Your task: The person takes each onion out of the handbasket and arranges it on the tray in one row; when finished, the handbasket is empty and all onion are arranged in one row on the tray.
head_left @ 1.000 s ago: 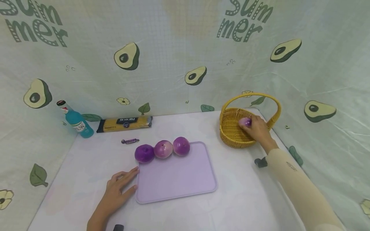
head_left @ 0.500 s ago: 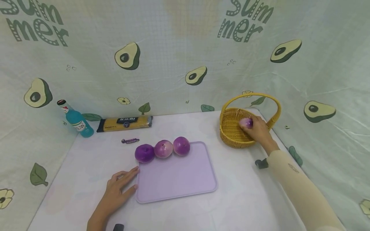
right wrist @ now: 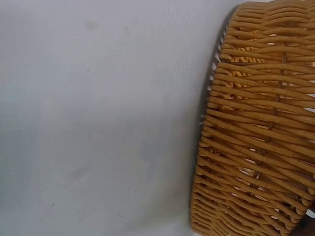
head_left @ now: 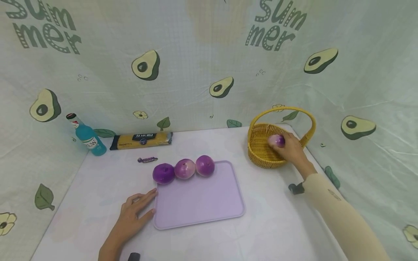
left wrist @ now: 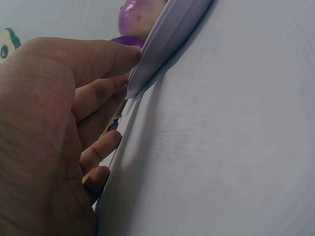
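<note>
In the head view my right hand (head_left: 292, 146) reaches into a yellow wicker basket (head_left: 265, 159) and grips a purple-and-white round thing, onion-like (head_left: 277, 140). The fingers partly cover it. The right wrist view shows only the woven basket wall (right wrist: 256, 123) and the tabletop, not the held piece. My left hand (head_left: 132, 214) lies on the table with relaxed fingers, its fingertips touching the left edge of a lilac tray (head_left: 199, 203). Up close in the left wrist view, the left hand (left wrist: 64, 103) meets the tray rim (left wrist: 157, 54). Three similar purple rounds (head_left: 184, 169) line the tray's far edge.
Left at the back, a blue bottle (head_left: 89, 137) leans beside a pack of spaghetti (head_left: 143, 140). A small wrapped candy (head_left: 147, 159) lies in front of the pack. A printed cloth (head_left: 183, 72) hangs behind the table. The basket's handle (head_left: 284, 108) arches over its opening.
The purple-and-white round has shifted very slightly left within the basket, along with my right hand. My left hand, the tray and the other rounds stay put. The head view tilts a little.
</note>
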A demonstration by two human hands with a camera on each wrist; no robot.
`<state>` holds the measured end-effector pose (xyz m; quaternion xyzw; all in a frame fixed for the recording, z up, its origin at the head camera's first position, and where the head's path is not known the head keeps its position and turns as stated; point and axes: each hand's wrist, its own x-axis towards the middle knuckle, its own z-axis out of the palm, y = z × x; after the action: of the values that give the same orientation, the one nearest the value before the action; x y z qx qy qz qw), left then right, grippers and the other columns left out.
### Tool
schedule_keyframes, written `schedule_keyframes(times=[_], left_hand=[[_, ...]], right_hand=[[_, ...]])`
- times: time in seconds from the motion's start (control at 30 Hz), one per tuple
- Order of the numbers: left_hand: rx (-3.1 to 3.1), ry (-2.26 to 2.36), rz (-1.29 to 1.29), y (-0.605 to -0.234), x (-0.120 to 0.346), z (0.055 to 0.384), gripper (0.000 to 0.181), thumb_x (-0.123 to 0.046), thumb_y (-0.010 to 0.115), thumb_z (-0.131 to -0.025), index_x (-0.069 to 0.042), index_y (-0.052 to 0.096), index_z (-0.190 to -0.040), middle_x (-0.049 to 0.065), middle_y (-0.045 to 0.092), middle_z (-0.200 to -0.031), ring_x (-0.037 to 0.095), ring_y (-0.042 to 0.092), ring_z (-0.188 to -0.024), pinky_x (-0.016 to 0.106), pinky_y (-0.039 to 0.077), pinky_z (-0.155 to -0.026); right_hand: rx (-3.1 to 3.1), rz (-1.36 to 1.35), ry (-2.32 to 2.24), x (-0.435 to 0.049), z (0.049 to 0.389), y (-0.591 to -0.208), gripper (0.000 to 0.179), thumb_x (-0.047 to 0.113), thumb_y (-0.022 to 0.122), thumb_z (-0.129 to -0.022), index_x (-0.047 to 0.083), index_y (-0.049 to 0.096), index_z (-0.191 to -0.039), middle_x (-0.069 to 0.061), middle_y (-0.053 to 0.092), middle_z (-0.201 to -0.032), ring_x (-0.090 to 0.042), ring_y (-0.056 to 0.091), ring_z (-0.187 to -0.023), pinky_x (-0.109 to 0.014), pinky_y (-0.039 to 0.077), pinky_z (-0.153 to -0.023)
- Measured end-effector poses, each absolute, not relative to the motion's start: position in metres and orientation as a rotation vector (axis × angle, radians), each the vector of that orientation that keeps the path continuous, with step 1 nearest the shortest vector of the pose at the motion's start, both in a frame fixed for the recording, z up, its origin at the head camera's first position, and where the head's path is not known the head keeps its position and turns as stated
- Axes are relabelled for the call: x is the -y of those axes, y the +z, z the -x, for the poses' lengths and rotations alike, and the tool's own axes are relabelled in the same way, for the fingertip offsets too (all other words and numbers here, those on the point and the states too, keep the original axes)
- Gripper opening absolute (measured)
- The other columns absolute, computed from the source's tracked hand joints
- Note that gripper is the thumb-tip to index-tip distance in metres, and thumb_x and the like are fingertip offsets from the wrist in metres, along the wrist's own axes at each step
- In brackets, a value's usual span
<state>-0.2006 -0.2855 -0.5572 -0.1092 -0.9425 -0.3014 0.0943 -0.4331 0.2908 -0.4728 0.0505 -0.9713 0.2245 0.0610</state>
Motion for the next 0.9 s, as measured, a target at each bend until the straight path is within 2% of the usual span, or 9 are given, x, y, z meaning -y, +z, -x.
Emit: schedule_keyframes(times=[0.4, 0.9], left_hand=[[2.803, -0.877, 0.315, -0.558, 0.285, 0.2, 0.055, -0.037, 0.068, -0.095, -0.027, 0.053, -0.147, -0.004, 0.052, -0.149, 0.026, 0.037, -0.129, 0.057, 0.023, -0.097], [2.766, -0.902, 0.344, -0.558, 0.287, 0.2, 0.055, -0.034, 0.07, -0.094, -0.026, 0.054, -0.146, -0.005, 0.053, -0.147, 0.025, 0.037, -0.128, 0.055, 0.023, -0.095]], right_hand=[[2.918, -0.183, 0.704, -0.286, 0.424, -0.472, 0.071, 0.026, 0.07, -0.094, -0.009, 0.035, -0.146, -0.035, 0.036, -0.144, -0.052, 0.037, -0.131, -0.064, 0.033, -0.106], [2.916, -0.193, 0.695, -0.281, 0.419, -0.471, 0.073, 0.024, 0.07, -0.095, -0.009, 0.033, -0.149, -0.035, 0.033, -0.148, -0.052, 0.033, -0.135, -0.063, 0.032, -0.107]])
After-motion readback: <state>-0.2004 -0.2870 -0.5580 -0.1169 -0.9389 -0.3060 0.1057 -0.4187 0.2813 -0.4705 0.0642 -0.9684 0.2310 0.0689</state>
